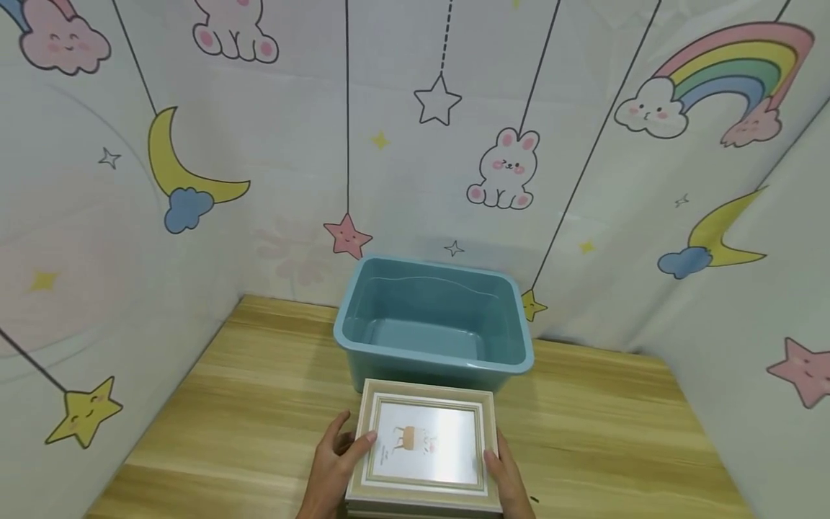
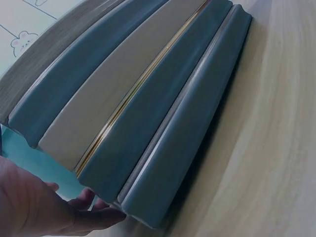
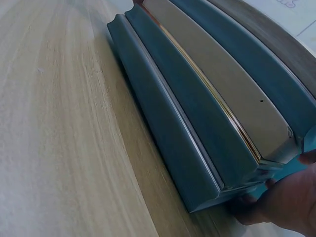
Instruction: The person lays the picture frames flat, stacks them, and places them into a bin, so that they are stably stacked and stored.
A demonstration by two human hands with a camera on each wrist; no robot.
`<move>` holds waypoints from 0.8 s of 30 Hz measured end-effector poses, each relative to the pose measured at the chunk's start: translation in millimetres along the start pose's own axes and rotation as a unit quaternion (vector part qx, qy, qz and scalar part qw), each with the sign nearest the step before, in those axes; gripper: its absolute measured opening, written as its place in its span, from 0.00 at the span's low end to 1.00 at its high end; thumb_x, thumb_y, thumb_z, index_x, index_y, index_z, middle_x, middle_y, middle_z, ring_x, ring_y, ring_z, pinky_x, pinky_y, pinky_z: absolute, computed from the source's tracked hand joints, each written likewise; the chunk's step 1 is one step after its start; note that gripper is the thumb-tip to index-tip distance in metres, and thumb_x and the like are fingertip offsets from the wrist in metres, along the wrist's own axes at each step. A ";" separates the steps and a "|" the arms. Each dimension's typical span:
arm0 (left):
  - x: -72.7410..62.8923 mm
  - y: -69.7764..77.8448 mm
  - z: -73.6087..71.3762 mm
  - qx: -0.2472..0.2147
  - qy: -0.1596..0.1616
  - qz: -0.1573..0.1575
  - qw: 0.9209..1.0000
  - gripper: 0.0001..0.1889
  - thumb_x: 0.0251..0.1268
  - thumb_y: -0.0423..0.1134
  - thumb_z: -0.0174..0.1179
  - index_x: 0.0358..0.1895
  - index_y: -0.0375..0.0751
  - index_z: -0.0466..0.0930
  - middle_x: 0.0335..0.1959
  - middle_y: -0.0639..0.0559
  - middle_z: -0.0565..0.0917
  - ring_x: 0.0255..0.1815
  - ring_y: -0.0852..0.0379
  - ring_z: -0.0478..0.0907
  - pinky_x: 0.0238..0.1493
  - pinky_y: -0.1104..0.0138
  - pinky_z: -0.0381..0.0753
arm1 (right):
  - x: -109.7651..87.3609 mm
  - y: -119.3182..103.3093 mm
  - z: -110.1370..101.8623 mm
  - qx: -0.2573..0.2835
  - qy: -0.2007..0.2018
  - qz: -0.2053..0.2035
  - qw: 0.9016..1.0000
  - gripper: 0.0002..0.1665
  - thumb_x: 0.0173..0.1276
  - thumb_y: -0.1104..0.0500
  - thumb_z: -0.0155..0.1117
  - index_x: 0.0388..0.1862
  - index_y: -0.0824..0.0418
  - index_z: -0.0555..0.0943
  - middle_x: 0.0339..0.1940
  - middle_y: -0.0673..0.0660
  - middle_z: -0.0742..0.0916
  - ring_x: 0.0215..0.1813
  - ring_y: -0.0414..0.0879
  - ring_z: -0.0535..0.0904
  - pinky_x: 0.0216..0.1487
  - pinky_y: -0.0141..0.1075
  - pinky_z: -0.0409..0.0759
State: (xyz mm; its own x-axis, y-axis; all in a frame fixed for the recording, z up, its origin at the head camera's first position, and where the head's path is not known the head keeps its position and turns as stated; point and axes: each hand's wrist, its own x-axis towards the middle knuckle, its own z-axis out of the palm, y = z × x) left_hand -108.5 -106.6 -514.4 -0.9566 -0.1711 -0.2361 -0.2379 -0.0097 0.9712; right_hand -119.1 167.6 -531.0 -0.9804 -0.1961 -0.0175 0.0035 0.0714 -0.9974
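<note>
A stack of several picture frames (image 1: 428, 443) is close in front of me in the head view, low over the table. The top frame has a pale wood-coloured border and a glare-covered print of a small animal. Side on, the stack (image 2: 128, 103) shows blue, beige and grey edges, one with a gold line. My left hand (image 1: 331, 468) holds its left side, thumb over the top frame's border and fingers low at the corner. On the opposite side my right hand (image 1: 509, 479) grips it likewise, its fingers (image 3: 247, 210) partly hidden at the lower corner.
Just beyond the stack stands a blue plastic bin (image 1: 346, 346) with nothing seen inside, its near rim close to the frames. The wooden table (image 1: 259, 404) is enclosed by a printed cloth (image 1: 402, 173) at the back and sides. A small dark bit (image 1: 534, 499) lies near the right hand.
</note>
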 end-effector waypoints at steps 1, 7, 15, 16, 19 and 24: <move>0.1 1.1 0.6 0.001 0.001 0.000 1.000 0.45 0.67 0.47 0.62 0.76 0.25 0.49 0.58 0.27 0.76 0.49 0.50 0.79 0.47 0.62 0.81 | 0.3 0.4 -0.2 0.004 0.001 -0.006 1.000 0.40 0.78 0.54 0.38 0.79 0.72 0.39 0.72 0.81 0.58 0.57 0.32 0.69 0.57 0.27 0.71; -0.3 8.0 3.2 0.005 0.001 0.007 1.000 0.45 0.66 0.47 0.63 0.77 0.27 0.48 0.57 0.28 0.77 0.50 0.48 0.79 0.46 0.64 0.79 | 0.8 2.3 -0.1 -0.037 0.028 -0.047 0.998 0.41 0.79 0.49 0.38 0.81 0.59 0.36 0.76 0.79 0.51 0.70 0.50 0.62 0.65 0.56 0.68; -5.1 10.2 0.2 0.007 -0.071 0.073 0.995 0.38 0.77 0.46 0.51 0.82 0.47 0.41 0.76 0.29 0.54 0.68 0.33 0.63 0.56 0.53 0.75 | 0.9 0.6 -8.0 -0.064 -0.002 -0.066 0.996 0.41 0.78 0.52 0.40 0.82 0.56 0.37 0.78 0.73 0.50 0.76 0.49 0.54 0.64 0.77 0.55; -5.4 10.1 -0.3 0.010 -0.086 0.083 0.993 0.36 0.79 0.45 0.48 0.82 0.47 0.41 0.77 0.30 0.50 0.69 0.33 0.61 0.57 0.54 0.74 | 1.2 0.7 -9.0 -0.075 -0.002 -0.081 0.994 0.40 0.78 0.54 0.40 0.82 0.55 0.39 0.78 0.70 0.51 0.74 0.39 0.55 0.65 0.75 0.57; -5.2 9.0 -2.0 0.015 -0.121 0.115 0.986 0.33 0.82 0.43 0.41 0.82 0.44 0.40 0.79 0.31 0.45 0.73 0.31 0.52 0.66 0.45 0.65 | 1.7 0.6 -11.2 -0.086 -0.011 -0.106 0.991 0.40 0.77 0.59 0.42 0.83 0.53 0.41 0.77 0.66 0.52 0.65 0.18 0.54 0.65 0.73 0.57; -3.7 7.9 -4.0 0.039 -0.127 0.159 0.978 0.29 0.82 0.40 0.37 0.80 0.37 0.46 0.79 0.29 0.46 0.78 0.28 0.41 0.70 0.28 0.40 | 1.7 -3.5 -11.2 -0.072 -0.020 -0.076 0.994 0.42 0.75 0.62 0.44 0.83 0.50 0.43 0.77 0.70 0.52 0.70 0.38 0.56 0.65 0.69 0.62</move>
State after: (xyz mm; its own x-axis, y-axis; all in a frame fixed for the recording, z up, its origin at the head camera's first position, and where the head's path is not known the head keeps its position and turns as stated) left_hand -106.2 -110.0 -505.7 -0.9930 0.0974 0.0673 0.0753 0.0811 0.9939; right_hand -123.0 178.0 -526.8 -0.9588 -0.2538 0.1273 -0.1754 0.1768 -0.9685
